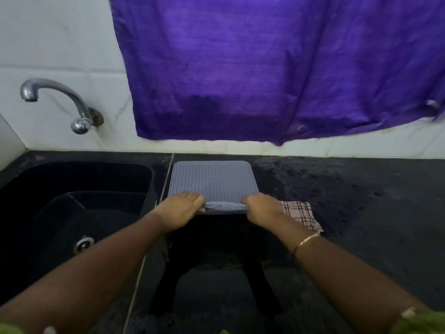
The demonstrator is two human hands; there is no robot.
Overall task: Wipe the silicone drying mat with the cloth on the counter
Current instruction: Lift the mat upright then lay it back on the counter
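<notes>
A grey-blue silicone drying mat [213, 179] with wavy ridges lies on the black counter [349, 201], just right of the sink. Its near edge is lifted and curled. My left hand [179, 209] grips the near left corner of the mat. The near right corner is held by my right hand [261, 208]. A pink checked cloth [302, 213] lies flat on the counter right of the mat, partly hidden behind my right wrist.
A black sink [72, 203] with a metal drain fills the left side. A chrome tap [60, 100] juts from the white tiled wall above it. A purple curtain [277, 68] hangs over the wall behind the counter.
</notes>
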